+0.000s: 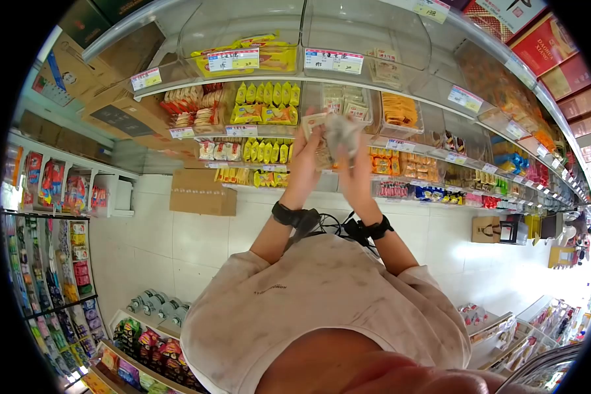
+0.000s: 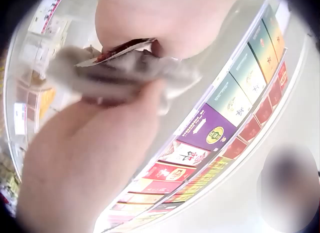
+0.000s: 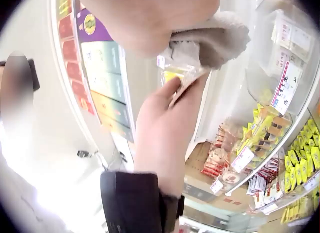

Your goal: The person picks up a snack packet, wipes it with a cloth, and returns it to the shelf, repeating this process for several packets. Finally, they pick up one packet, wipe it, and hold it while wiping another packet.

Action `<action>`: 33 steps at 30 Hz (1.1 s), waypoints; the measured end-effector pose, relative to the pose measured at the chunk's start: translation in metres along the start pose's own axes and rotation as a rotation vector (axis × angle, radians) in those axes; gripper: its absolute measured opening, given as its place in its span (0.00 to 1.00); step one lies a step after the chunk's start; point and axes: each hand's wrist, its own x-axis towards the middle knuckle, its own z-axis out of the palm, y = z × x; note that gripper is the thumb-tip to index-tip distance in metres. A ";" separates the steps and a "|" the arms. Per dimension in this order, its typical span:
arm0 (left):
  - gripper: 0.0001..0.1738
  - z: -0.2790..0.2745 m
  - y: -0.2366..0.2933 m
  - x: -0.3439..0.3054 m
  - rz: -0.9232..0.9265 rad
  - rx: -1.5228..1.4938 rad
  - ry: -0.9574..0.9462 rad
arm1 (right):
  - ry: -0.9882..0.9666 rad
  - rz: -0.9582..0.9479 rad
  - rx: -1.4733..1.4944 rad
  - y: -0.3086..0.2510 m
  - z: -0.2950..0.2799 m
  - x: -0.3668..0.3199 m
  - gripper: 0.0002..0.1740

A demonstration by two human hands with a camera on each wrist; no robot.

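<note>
My left hand [image 1: 302,167] pinches a small flat cream packet [image 1: 314,123] with reddish print, held up before the shelf. Beside it, my right hand [image 1: 356,180] grips a crumpled grey cloth [image 1: 343,134], blurred in the head view. From the right wrist, the cloth [image 3: 225,40] bunches under the right hand [image 3: 150,15], right at the packet's edge; the left hand [image 3: 165,128] has its thumb along the packet [image 3: 187,88]. In the left wrist view, the cloth [image 2: 120,75] lies between both hands and overlaps the packet [image 2: 125,49].
Clear shelf bins with price tags [image 1: 333,61] face me. Nearby are yellow snack packs [image 1: 264,113], similar cream packets [image 1: 346,102] and an orange-packet bin [image 1: 398,110]. A cardboard box [image 1: 203,192] stands on the floor at left. Boxed goods [image 2: 205,125] line an upper shelf.
</note>
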 end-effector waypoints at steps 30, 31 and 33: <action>0.33 0.107 -0.038 0.000 -0.106 -0.186 -0.060 | -0.219 -0.389 -0.209 0.000 -0.102 0.012 0.24; 0.33 0.112 -0.040 -0.003 -0.150 -0.181 -0.014 | -0.217 -0.379 -0.222 0.003 -0.105 0.017 0.24; 0.33 0.123 -0.043 -0.008 -0.237 -0.172 0.074 | -0.209 -0.363 -0.249 0.008 -0.111 0.029 0.25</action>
